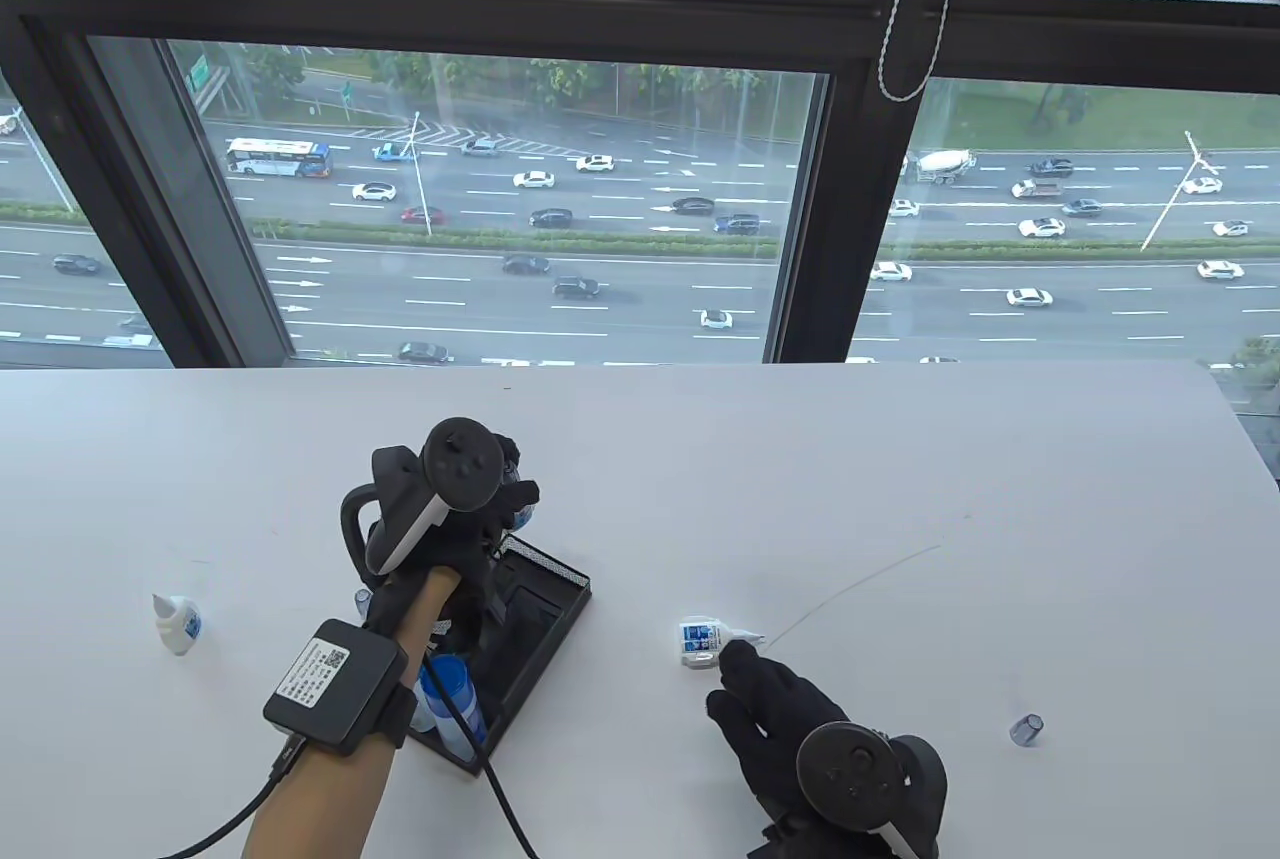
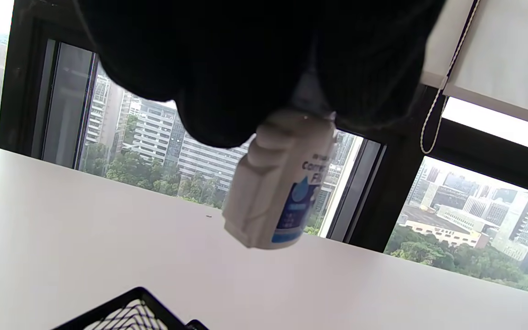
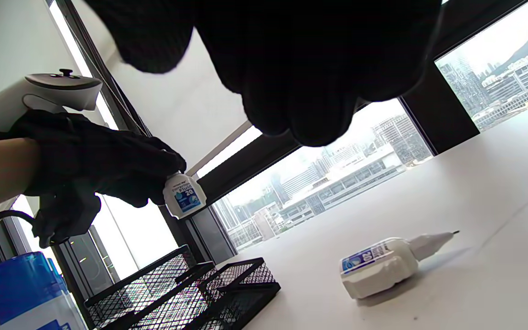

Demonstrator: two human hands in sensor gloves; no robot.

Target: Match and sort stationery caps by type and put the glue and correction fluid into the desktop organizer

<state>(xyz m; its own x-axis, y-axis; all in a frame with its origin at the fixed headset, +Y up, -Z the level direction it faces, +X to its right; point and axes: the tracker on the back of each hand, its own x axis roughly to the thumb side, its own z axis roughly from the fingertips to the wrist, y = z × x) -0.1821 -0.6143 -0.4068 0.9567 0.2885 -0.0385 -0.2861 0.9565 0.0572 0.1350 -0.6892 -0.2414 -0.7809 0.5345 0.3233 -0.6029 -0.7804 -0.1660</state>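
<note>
The left hand (image 1: 450, 539) hangs over the black mesh organizer (image 1: 545, 599), fingers curled round a white correction fluid bottle (image 2: 277, 183) with a blue label. In the left wrist view the bottle hangs base-down from the glove, clear of the table (image 1: 900, 459). The right wrist view shows the same bottle pinched at its top end, above the organizer's far compartments.

Down at the organizer's near end stands a glue bottle (image 1: 450, 694) with a blue cap, partly hidden by the left forearm.

Over to the right, the right hand (image 1: 800, 729) rests low on the table, fingers stretched forward and holding nothing. Just beyond its fingertips (image 1: 740, 664) lies a second correction fluid bottle (image 1: 700, 644) on its side, its pointed nozzle aimed right; whether a finger touches it, I cannot tell.

Far left on the table, a third white bottle (image 1: 178, 621) lies tilted, nozzle pointing away, well apart from everything. Near the right edge sits a small clear cap (image 1: 1026, 730), on its own.

Beyond the table's far edge, the window (image 1: 500, 199) looks out over a busy road.
</note>
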